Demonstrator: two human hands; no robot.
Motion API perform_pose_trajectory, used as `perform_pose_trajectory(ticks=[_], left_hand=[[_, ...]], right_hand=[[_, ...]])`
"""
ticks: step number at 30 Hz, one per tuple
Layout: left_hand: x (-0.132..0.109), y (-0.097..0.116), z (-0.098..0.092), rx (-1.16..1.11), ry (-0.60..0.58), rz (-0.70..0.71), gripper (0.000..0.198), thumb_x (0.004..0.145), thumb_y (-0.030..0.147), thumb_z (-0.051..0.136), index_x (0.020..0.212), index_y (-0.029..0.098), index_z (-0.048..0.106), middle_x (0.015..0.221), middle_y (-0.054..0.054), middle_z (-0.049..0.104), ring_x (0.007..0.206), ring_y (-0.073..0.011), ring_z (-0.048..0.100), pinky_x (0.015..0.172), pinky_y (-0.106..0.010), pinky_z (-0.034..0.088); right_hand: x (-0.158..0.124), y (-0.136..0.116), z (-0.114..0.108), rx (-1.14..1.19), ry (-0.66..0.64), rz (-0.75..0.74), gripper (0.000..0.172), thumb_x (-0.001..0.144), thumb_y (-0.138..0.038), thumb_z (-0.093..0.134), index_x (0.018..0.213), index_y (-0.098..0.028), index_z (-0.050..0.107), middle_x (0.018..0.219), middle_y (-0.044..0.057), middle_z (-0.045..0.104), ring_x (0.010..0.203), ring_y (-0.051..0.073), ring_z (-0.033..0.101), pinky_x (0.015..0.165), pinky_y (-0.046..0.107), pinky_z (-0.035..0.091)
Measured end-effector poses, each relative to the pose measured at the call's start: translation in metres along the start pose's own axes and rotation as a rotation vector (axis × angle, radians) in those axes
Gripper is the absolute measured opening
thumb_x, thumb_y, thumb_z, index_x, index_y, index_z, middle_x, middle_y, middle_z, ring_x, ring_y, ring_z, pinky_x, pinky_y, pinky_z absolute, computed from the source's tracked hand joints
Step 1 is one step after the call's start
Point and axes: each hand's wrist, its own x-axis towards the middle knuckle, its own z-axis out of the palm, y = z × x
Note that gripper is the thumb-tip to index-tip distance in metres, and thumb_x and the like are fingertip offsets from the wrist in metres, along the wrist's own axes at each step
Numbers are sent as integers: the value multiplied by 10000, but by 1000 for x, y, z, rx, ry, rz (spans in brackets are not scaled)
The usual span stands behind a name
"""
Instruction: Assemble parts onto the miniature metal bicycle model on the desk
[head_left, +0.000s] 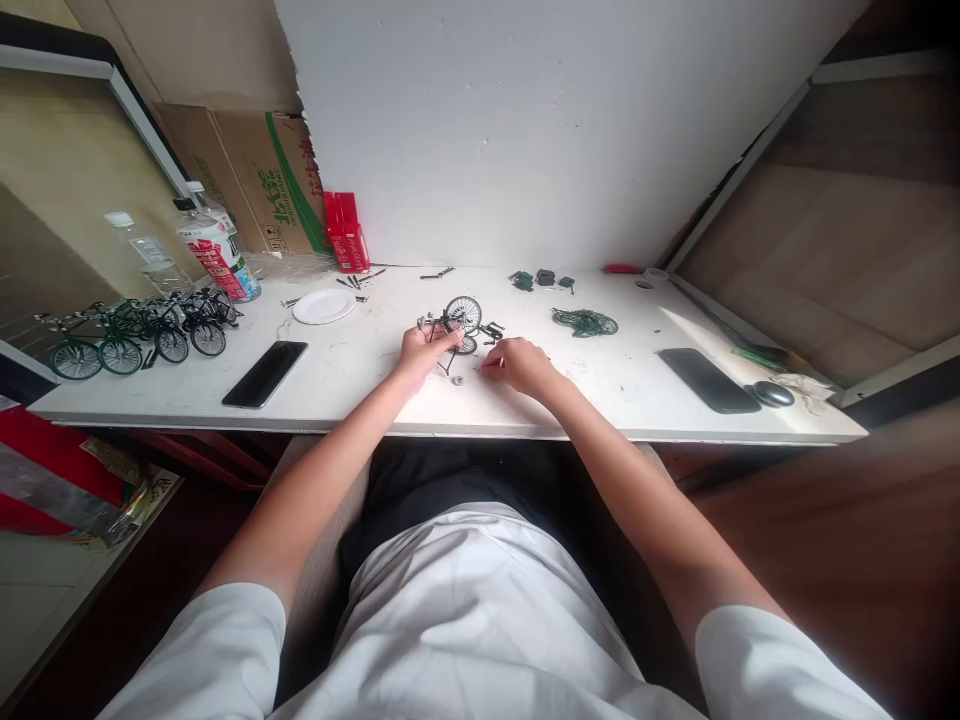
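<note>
A small model bicycle, partly built, stands on the white table in front of me. My left hand is closed on its frame near the front wheel. My right hand rests on the table just right of the model, fingers pinched on a small part I cannot make out. A tiny round piece lies on the table between my hands.
Several finished model bicycles stand at the far left. A black phone and a paper plate lie left of centre. Green parts lie right of the model. Another phone and a mouse sit at right. Bottles and a red box stand at the back.
</note>
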Motion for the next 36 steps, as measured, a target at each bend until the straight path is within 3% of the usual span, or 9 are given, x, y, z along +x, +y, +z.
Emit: perform_pose_trajectory(ticks=[4,7,12,15,19,22,31,34,36], left_hand=[[0,0,-1,2,6,-5,470,676,431,1014,995,138,831,911,-81,829,875,-199,765,995,-384,593],[1,-1,-2,8,2,0,459,691,433,1009,1005,144,837,923,-85,833,891,-211,773,1002,-397,595],[3,-5,-5,28,6,-6,449,708,445,1003,1013,159,840,933,-86,837,909,-227,781,1013,-427,604],[4,-5,-5,30,11,-12,458,695,459,1008,995,160,835,935,-89,838,910,-229,782,1027,-440,604],[4,-5,-5,42,14,-10,456,680,481,1014,945,162,824,936,-95,834,920,-235,781,1025,-447,605],[3,-4,-5,40,17,-12,448,680,478,1015,927,159,821,919,-95,830,915,-236,779,1025,-448,602],[0,1,-3,55,20,-27,439,699,461,1004,952,151,824,923,-105,831,919,-239,779,1016,-431,593],[0,0,-3,54,18,-23,434,700,459,1003,954,155,825,914,-97,828,911,-235,775,1018,-432,592],[1,-1,-3,52,20,-22,440,700,462,1003,963,156,828,918,-96,827,905,-230,773,1019,-428,592]], right_hand=[[-2,-5,2,-102,43,-66,183,913,-98,826,785,-228,808,937,117,818,750,254,714,697,350,487],[-3,-7,-1,-145,-15,-53,120,998,-140,738,907,-187,800,1054,174,813,825,278,738,754,367,517],[-2,-2,-16,80,-137,-13,255,1085,-195,575,1022,-170,820,1124,140,838,962,274,755,868,360,541],[-1,4,-22,180,-148,-36,243,1068,-310,642,1024,-182,843,1084,116,847,934,270,744,860,371,552],[1,13,-19,261,-186,-87,186,930,-375,840,1031,-226,885,1080,83,849,934,274,740,846,389,565],[4,22,-12,281,-143,-124,130,927,-359,832,956,-247,891,1041,73,845,940,280,738,856,408,564],[10,37,8,217,-7,-180,115,987,-306,763,977,-230,849,1019,87,806,917,266,726,845,399,563],[10,36,12,225,36,-183,216,1029,-420,730,996,-231,829,1021,92,801,882,259,713,822,399,564],[11,34,12,210,153,-168,333,1082,-509,643,1013,-222,797,1023,108,785,835,247,688,792,402,555]])
